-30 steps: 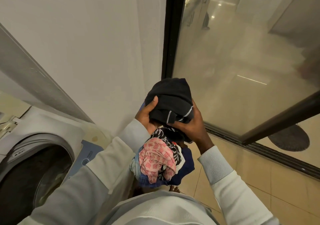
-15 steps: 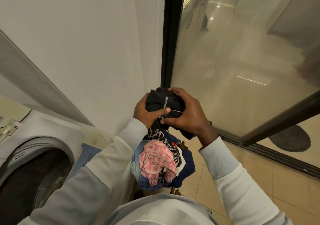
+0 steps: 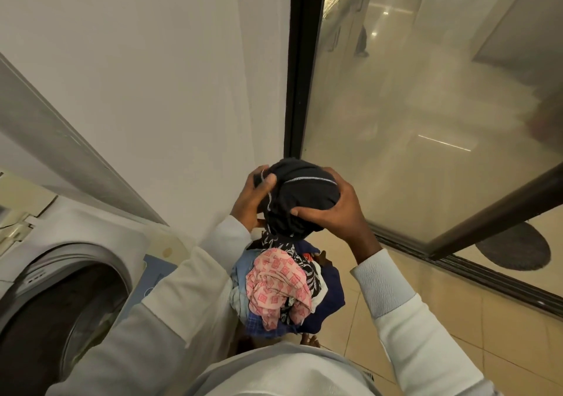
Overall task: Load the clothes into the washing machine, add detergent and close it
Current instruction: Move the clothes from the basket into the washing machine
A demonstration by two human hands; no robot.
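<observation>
Both hands hold a bunched black garment [image 3: 301, 200] with a thin white stripe, raised in front of me. My left hand [image 3: 251, 200] grips its left side and my right hand [image 3: 338, 213] clasps its right and underside. Below the garment sits a pile of clothes [image 3: 274, 292], with a pink patterned cloth on top and blue and black-and-white pieces around it; what holds the pile is hidden. The white washing machine [image 3: 100, 237] stands at the lower left, its round drum opening [image 3: 54, 310] dark and open.
A white wall rises behind the machine. A dark-framed glass sliding door [image 3: 426, 121] fills the right side, its bottom track running along the beige tiled floor [image 3: 457, 319]. A dark oval mat [image 3: 518, 249] lies beyond the glass.
The hands have turned and re-gripped the black garment, bunching it into a rounder bundle slightly higher. The clothes pile and machine stay put.
</observation>
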